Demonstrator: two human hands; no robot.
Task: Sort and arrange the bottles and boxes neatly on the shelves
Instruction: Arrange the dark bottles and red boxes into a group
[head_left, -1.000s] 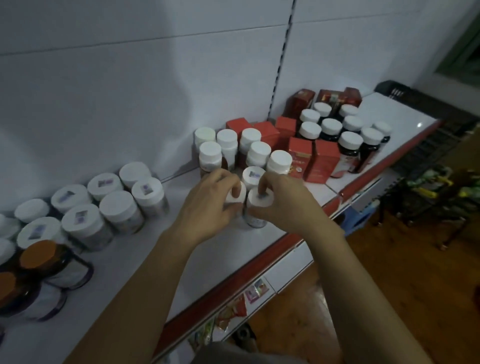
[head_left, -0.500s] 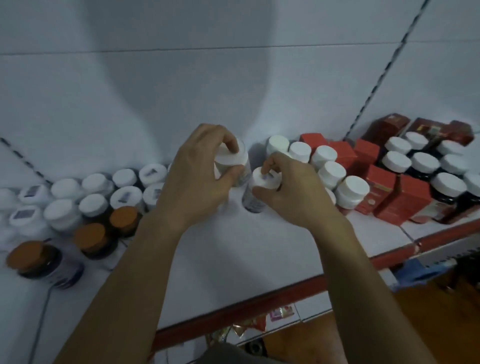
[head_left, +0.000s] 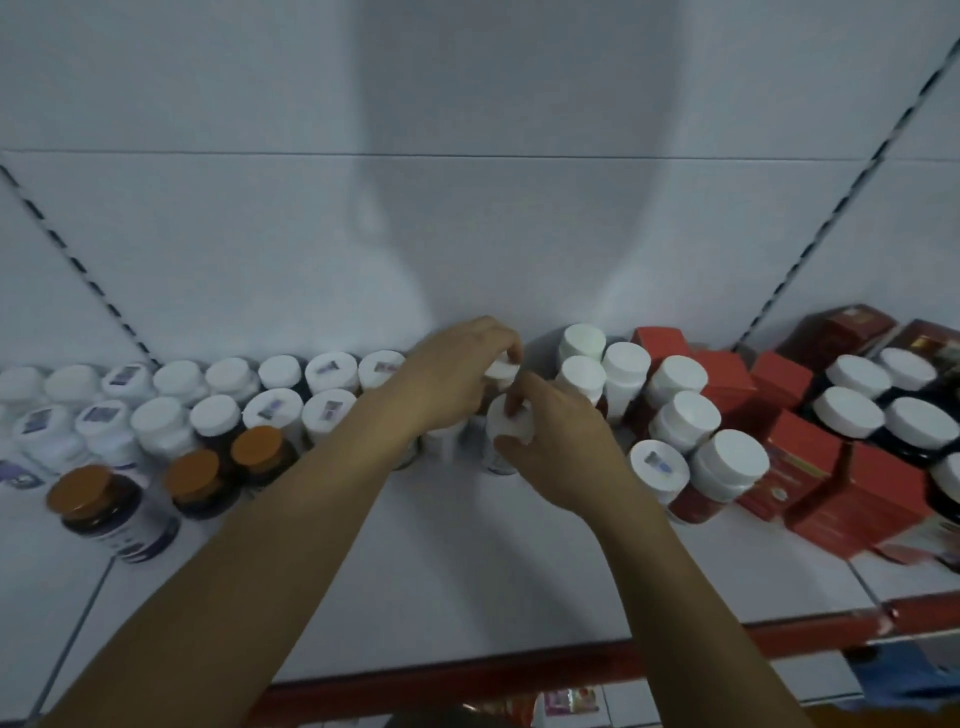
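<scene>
Here, left hand (head_left: 452, 374) gripping rear bottle (head_left: 503, 370), right hand (head_left: 561, 452) front bottle (head_left: 511, 423).

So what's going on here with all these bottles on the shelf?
A person is sorting stock on a white shelf. The left hand grips the back bottle by its white cap, close to the wall. The right hand grips the front bottle just in front of it. Both bottles are in the gap between the white-capped jars on the left and the red boxes on the right.
</scene>
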